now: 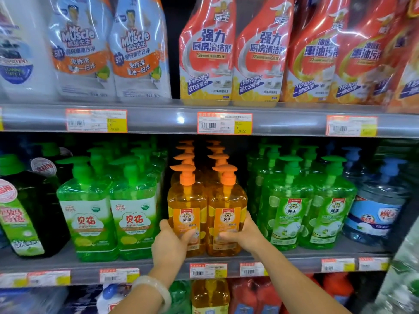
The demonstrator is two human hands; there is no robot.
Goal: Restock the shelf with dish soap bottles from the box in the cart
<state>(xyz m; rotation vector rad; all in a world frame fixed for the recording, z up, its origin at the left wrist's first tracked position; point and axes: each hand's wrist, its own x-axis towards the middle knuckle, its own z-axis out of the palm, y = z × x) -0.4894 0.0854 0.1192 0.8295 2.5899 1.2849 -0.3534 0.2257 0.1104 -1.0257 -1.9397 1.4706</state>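
As both stand upright, left hand (pixel 169 244) gripping left orange bottle (pixel 187 214), right hand (pixel 243 235) right orange bottle (pixel 226 215)

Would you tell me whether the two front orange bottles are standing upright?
Upright: both front orange bottles sit on the shelf, pumps pointing up, left hand and right hand gripping them.

Two rows of pump bottles (pixel 187 214) at the middle of the shelf (pixel 68 257), running from front edge to back. Front pair side by side at the edge, left hand (pixel 169 242) on the left one, right hand (pixel 241 234) on the right one (pixel 226 220). Soap bottles (pixel 108 214) just left, more bottles (pixel 306 209) just right (each several deep). Spray bottles (pixel 231 53) on the upper shelf (pixel 158 118) above. Price tags (pixel 224 123) along both front edges.
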